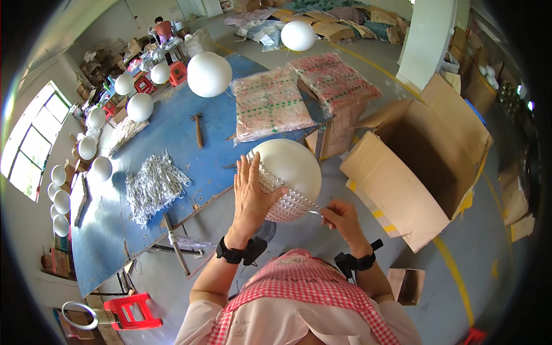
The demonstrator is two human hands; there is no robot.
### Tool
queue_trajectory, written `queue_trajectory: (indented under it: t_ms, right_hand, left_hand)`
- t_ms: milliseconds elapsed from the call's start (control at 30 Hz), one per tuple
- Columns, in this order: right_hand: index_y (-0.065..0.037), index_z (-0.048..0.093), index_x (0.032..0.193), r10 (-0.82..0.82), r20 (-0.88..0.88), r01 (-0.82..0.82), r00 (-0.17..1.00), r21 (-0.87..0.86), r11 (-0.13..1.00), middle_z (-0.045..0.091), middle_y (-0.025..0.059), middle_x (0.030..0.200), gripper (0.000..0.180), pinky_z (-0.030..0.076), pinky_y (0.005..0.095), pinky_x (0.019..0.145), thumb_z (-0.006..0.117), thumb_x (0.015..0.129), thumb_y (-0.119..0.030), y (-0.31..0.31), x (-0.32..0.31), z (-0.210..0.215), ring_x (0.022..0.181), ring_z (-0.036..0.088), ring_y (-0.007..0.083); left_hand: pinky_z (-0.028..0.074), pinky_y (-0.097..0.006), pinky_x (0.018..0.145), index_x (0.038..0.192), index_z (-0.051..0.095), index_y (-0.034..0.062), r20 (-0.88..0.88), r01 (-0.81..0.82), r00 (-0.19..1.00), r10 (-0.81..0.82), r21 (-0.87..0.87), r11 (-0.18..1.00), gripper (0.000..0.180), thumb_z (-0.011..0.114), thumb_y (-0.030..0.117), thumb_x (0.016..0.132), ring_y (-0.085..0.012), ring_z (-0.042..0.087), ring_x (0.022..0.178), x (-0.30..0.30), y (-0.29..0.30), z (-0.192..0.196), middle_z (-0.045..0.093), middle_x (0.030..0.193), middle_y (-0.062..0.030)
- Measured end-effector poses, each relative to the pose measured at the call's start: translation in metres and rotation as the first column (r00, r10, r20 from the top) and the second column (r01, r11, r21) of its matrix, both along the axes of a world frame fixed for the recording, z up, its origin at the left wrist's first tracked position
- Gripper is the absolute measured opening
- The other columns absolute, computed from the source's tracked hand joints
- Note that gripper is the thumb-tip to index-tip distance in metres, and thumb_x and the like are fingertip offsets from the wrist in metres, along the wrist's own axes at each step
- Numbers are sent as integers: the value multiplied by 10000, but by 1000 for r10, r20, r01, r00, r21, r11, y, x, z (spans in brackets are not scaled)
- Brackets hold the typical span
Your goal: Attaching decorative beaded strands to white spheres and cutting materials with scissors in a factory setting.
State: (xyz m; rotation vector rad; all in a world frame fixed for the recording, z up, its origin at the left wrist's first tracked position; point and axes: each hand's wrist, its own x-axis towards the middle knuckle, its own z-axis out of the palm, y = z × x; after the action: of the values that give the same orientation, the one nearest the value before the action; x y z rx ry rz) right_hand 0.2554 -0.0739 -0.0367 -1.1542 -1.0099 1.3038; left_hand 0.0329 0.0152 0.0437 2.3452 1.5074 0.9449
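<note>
A: Quick one, where's the ball [302, 164]?
B: White ball's in front of the tabletop [172, 123] edge, btwn both hands, over the floor [443, 305]. Can't tell if anything's under it.
A: Hands?
B: Left hand [250, 195] open, spread on the ball w/ thumb across the beads [287, 206]. Right hand [340, 218] pinched nearly closed just beside it, prob. on the strand end; v. small, not 100%.
A: Progress?
B: Approx. partway, I'd say. Silvery bead rows lie on the lower-left side; upper right is bare, so prob. more rows left. Underside n/a, hidden.
A: Surface?
B: Blue, worn, chipped edge. Hammer [198, 131] mid, tinsel pile [155, 187] nr. the front, wrapped packs [270, 106] at the right end.
A: Room?
B: Workshop. Other white balls [209, 75] along the left & far side, support unclear. Window [37, 138] left, red stool [135, 311] lower left, big open carton [397, 184] right, yellow floor line [453, 276], co-worker [164, 30] in bkgd.
</note>
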Motion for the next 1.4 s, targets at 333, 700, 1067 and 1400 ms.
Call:
queue_trajectory:
  t_ms: [333,700,1067,1400]
  right_hand:
    - [-24,638,903,-114,173,110,978,34,993,619,3,707,101,375,202,476,659,847,-106,-15,1,17,520,483,38]
    - [0,647,845,84,136,-83,987,-11,996,590,-9,654,111,411,197,536,651,876,-107,-47,6,48,580,532,49]
    - [-5,630,841,-55,-22,51,998,-154,987,630,51,659,137,435,206,498,579,902,-117,-21,3,15,537,570,87]
    - [-34,637,885,-75,77,81,994,-74,994,636,29,683,107,386,181,468,605,895,-136,-30,8,6,527,539,50]
  left_hand:
    - [339,-443,1051,1375,429,95,173,32,983,-54,126,992,619,687,155,815,-395,370,1301,6,2,-6,333,1437,-243]
    - [339,-451,1054,1346,458,85,141,54,988,-65,80,995,580,683,159,817,-402,363,1304,8,6,-10,326,1440,-246]
    - [312,-473,1067,1360,438,92,160,64,985,-69,33,997,729,776,271,739,-405,326,1328,7,11,-3,324,1440,-258]
    - [249,-508,1088,1390,401,94,177,160,971,-163,33,987,824,790,341,706,-418,287,1343,6,6,0,308,1444,-263]
